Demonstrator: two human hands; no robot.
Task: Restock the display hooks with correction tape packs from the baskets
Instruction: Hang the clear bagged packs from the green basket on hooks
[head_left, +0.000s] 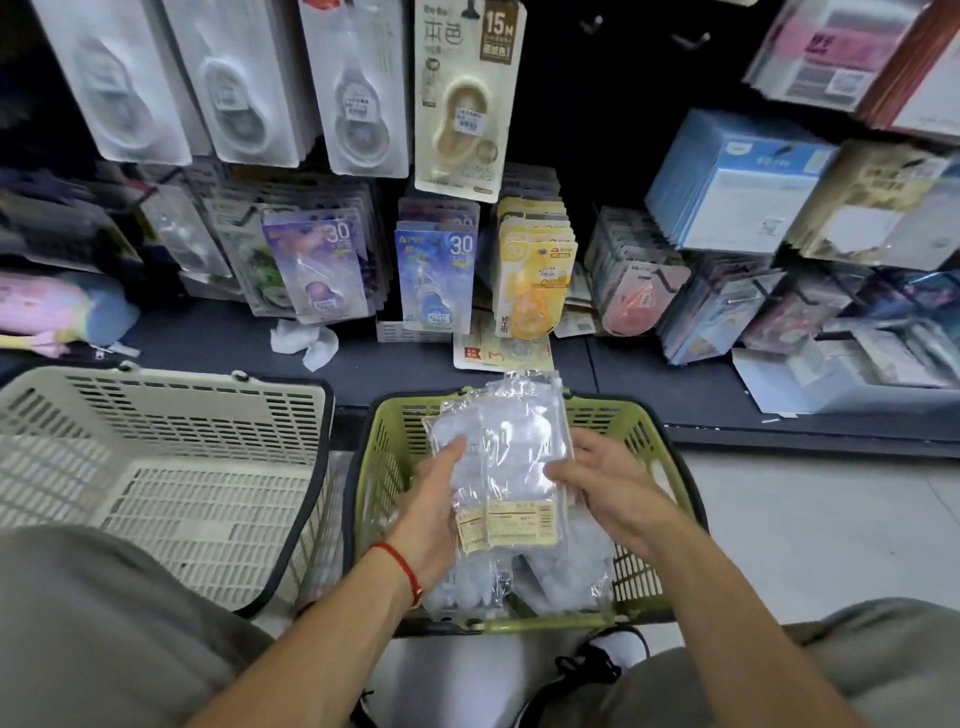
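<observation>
Nearest me, my left hand (439, 499) and my right hand (597, 486) hold a small stack of clear packs (506, 457) between them, lifted just above the green basket (644, 431). The left fingers lie along the stack's face with the thumb behind, as far as I can see; the right hand curls round the stack's right edge. So both hands are gripping the packs, neither is free.

More clear packs (561, 566) lie in the bottom of the green basket under my hands. The white basket (171, 415) to its left shows only bare mesh from here.

I judge the step in hand to be squaring the stack so the hang holes line up. The film is slippery and glossy, so I would pinch near the yellow labels (519, 522), where the card stiffens the packs, and fan the top edges to find the holes. I cannot see the holes clearly from this view.

Further off, the dark shelf (415, 358) carries a crumpled tissue (306, 340) and a loose card. Behind it hang rows of packs: purple packs (317, 270), blue packs (435, 275) and yellow packs (535, 280). Above them hang white packs (358, 93) and a tall beige pack (465, 98). I cannot tell which hook matches my stack, so I would compare a label against the fronts before threading anything on.
</observation>
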